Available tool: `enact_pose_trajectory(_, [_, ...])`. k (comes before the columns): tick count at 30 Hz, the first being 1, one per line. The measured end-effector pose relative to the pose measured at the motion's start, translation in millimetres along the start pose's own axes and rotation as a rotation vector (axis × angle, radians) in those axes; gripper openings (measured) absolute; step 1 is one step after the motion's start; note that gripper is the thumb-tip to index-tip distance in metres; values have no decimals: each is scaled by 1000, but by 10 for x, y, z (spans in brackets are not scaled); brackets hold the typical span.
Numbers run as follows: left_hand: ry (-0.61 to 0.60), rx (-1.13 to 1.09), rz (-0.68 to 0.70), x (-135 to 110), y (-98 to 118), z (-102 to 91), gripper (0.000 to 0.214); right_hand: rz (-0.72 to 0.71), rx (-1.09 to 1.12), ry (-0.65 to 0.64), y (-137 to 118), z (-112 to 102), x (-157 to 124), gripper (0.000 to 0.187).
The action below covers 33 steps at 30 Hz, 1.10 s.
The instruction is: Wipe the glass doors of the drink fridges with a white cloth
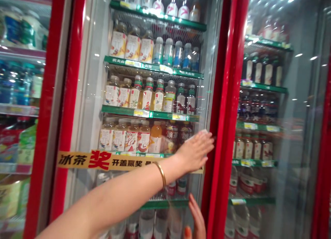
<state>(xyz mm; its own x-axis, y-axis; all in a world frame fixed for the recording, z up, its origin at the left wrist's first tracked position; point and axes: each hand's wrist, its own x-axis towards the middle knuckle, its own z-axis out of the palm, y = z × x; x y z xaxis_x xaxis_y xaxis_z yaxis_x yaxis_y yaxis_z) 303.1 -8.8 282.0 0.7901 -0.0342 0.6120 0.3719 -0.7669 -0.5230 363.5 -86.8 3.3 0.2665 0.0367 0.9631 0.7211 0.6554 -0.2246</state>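
My left hand [198, 151] reaches across from the lower left, a gold bangle [160, 174] on its wrist. Its palm lies flat against the glass door [89, 91], close to the red door frame [217, 149] on the right. Pressed under the fingers is a thin white cloth [204, 131], of which only the edges show. Lower down, my right hand [198, 216] is partly in view at the bottom edge. Its fingers are apart and hold nothing visible; whether they touch the glass I cannot tell.
Behind the glass, green-edged shelves [178, 116] hold rows of bottled drinks [134, 137]. A yellow strip with printed characters [113, 162] crosses the door at arm height. Another glass-fronted cooler [294, 128] stands at right, and shelves of packaged goods [15, 139] at left.
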Motion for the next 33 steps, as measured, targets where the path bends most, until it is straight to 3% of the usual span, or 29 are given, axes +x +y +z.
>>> enact_pose_trajectory(1, [-3, -29, 27, -209, 145, 147, 75, 52, 49, 28, -38, -26, 220, 55])
enact_pose_trajectory(3, [25, -98, 22, -663, 333, 308, 104, 165, 127, 41, -151, 5, 639, 66])
enact_pose_trajectory(4, [43, -128, -7, -887, 378, 318, 119, 201, 145, -10, -215, 66, 813, 69])
enact_pose_trajectory(6, [85, -190, -121, -1303, 383, 213, 130, 144, 96, -232, -312, 255, 1046, 72])
enact_pose_trajectory(9, [172, -192, -225, -1829, 216, -182, 113, -183, -189, -502, -278, 547, 1160, 84])
enact_pose_trajectory(12, [267, 47, -177, -2243, -137, -738, 97, -449, -472, -473, -41, 667, 1394, 99])
enact_pose_trajectory(14, [322, 229, -261, -2445, -450, -1119, 91, -400, -589, -372, 93, 676, 1828, 96])
enact_pose_trajectory(16, [388, 340, -439, -2582, -783, -1431, 86, -174, -656, -228, 79, 727, 2407, 93])
enact_pose_trajectory(18, [450, 401, -585, -2665, -1086, -1608, 83, 0, -675, -147, -119, 896, 2892, 94])
enact_pose_trajectory(19, [467, 420, -630, -2690, -1209, -1641, 82, 8, -683, -147, -271, 1022, 3029, 94])
enact_pose_trajectory(21, [465, 445, -673, -2719, -1375, -1623, 80, -178, -677, -264, -606, 1291, 3063, 93])
enact_pose_trajectory(23, [443, 465, -673, -2729, -1439, -1561, 79, -552, -618, -501, -865, 1481, 2925, 90])
enact_pose_trajectory(25, [437, 483, -662, -2730, -1439, -1514, 79, -858, -549, -712, -947, 1526, 2903, 84])
enact_pose_trajectory(26, [440, 491, -658, -2728, -1431, -1502, 79, -884, -543, -743, -921, 1497, 3010, 82])
enact_pose_trajectory(28, [446, 504, -653, -2723, -1418, -1493, 78, -676, -590, -612, -804, 1391, 3478, 82])
enact_pose_trajectory(31, [454, 522, -648, -2715, -1417, -1489, 79, -237, -642, -243, -731, 1332, 4365, 82])
enact_pose_trajectory(33, [438, 534, -635, -2719, -1417, -1482, 79, -152, -637, -139, -854, 1468, 4605, 78])
